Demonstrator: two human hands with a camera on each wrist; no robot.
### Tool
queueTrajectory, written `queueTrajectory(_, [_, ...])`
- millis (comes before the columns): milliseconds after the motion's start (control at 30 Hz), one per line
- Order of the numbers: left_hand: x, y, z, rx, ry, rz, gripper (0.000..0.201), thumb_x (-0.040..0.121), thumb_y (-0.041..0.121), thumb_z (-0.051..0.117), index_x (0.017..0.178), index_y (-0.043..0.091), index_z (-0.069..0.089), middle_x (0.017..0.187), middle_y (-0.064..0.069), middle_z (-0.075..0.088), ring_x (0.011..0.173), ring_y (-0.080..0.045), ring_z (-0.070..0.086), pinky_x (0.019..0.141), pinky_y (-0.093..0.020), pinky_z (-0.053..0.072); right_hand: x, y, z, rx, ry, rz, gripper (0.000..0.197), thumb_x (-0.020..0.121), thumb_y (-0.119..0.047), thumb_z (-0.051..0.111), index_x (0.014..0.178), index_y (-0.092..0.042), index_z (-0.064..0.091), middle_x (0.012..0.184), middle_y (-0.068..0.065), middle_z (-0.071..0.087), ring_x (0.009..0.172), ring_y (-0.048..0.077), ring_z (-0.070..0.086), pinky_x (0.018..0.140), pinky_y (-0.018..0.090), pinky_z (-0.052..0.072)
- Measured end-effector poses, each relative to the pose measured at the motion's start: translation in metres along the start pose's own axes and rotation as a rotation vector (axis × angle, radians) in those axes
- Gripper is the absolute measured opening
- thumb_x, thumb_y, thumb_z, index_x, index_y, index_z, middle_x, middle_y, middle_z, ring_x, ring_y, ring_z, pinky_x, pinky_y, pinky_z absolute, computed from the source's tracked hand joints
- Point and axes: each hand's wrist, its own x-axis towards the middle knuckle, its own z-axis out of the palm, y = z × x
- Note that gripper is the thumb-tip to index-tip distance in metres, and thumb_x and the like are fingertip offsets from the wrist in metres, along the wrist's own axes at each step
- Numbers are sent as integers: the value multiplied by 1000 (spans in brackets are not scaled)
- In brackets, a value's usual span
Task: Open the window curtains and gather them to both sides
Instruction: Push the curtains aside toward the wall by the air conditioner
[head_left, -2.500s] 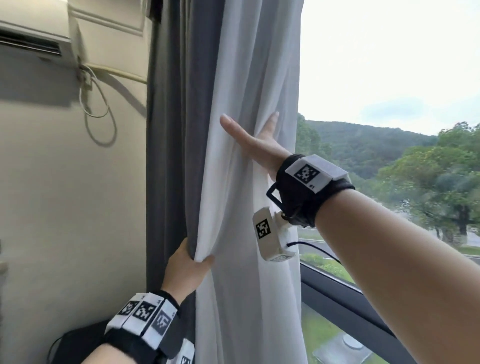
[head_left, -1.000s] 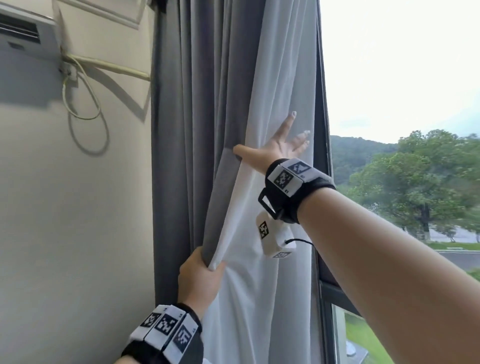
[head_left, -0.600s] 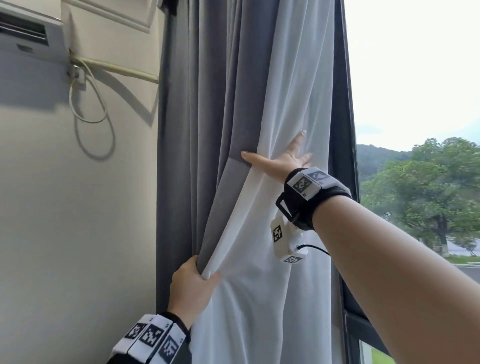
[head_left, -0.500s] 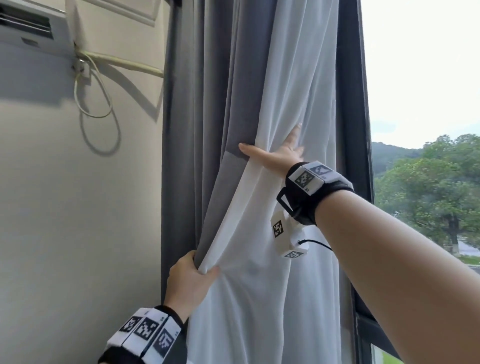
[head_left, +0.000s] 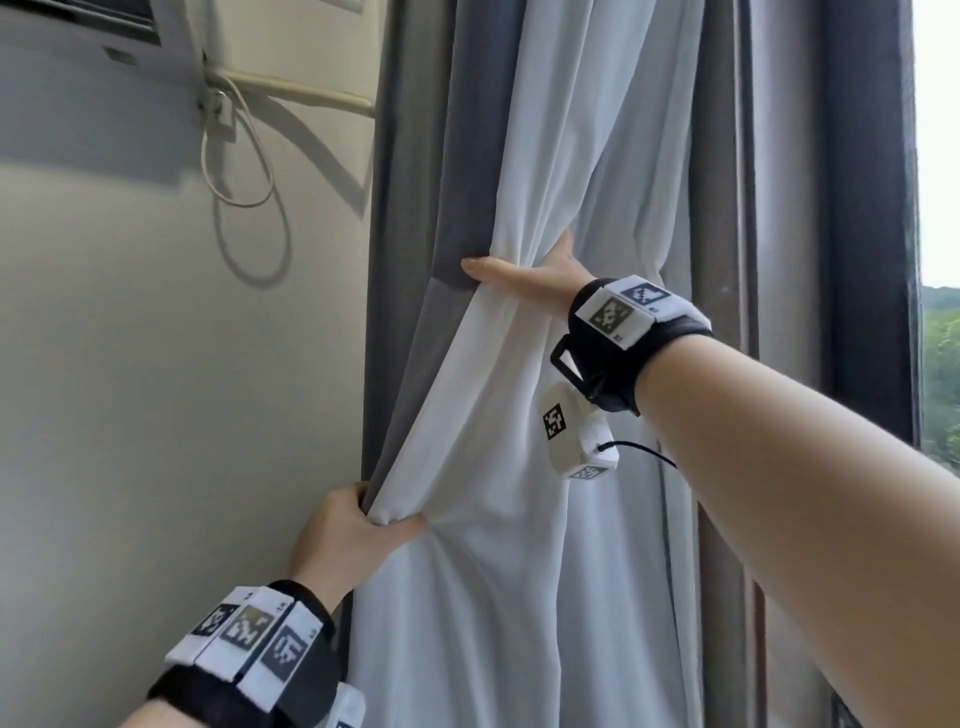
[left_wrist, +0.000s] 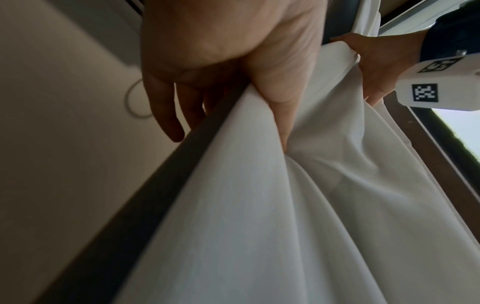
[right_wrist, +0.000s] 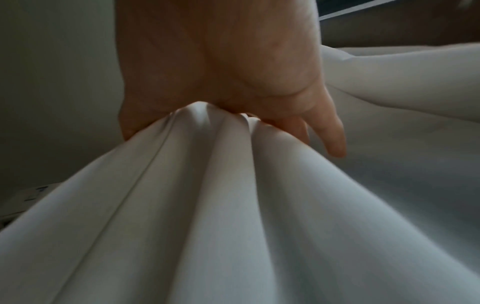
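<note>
**Head view: both hands bunching the left curtains by the wall**

Head view shows the white sheer (head_left: 519, 571) and the grey drape (head_left: 415, 208) hanging together at the left side of the window, close to the wall (head_left: 156, 415), with the dark window frame (head_left: 872, 260) to their right and a strip of daylight beyond it.

The left hand (head_left: 343, 540) sits low, thumb and fingers clenched on the sheer's edge and on the grey drape's edge running alongside it; the left wrist view shows the thumb pressed into the white cloth. The right hand (head_left: 540, 280) is higher, thumb stretched left across the folds; in the right wrist view its fingers curl round a gathered ridge of white pleats, so it is grasping the sheer.

Handling, as a judgement: both fabrics are soft and light, the sheer thin and likely to slide through a loose grip, the drape heavier and more stable. Neither seems fragile, though a hard downward tug could strain whatever holds them up, which is out of view. Best hold is around the bundled pleats, not a single layer.

Each curtain's long axis runs vertically, top rail to floor; between the two hands the sheer's edge is pulled diagonal, slanting down and left.

An air conditioner (head_left: 104, 31) and a looped cable (head_left: 234, 156) sit on the wall, upper left.
</note>
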Motion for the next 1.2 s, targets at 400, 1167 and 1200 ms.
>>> queueTrajectory(400, [34, -31, -48, 213, 96, -57, 20, 69, 42, 73, 76, 29, 60, 88, -2, 73, 85, -27, 67, 81, -43, 56, 43, -3, 74, 66, -65, -64, 135, 48, -74, 67, 147, -30, -14, 152, 11, 29, 132, 33, 39, 107, 45, 36])
queueTrajectory(1167, [208, -130, -88, 223, -109, 106, 21, 70, 43, 73, 71, 31, 57, 76, 9, 67, 73, -16, 66, 68, -32, 55, 156, -27, 240, 265, 145, 57, 152, 33, -70, 74, 146, -28, -19, 153, 10, 25, 133, 34, 39, 100, 45, 41])
queueTrajectory(1200, [214, -135, -86, 224, -122, 122, 21, 69, 43, 73, 70, 32, 55, 73, 13, 65, 70, -13, 63, 67, -30, 54, 160, -28, 247, 282, 166, 63, 152, 34, -68, 76, 146, -27, -18, 153, 9, 26, 130, 33, 41, 92, 42, 44])
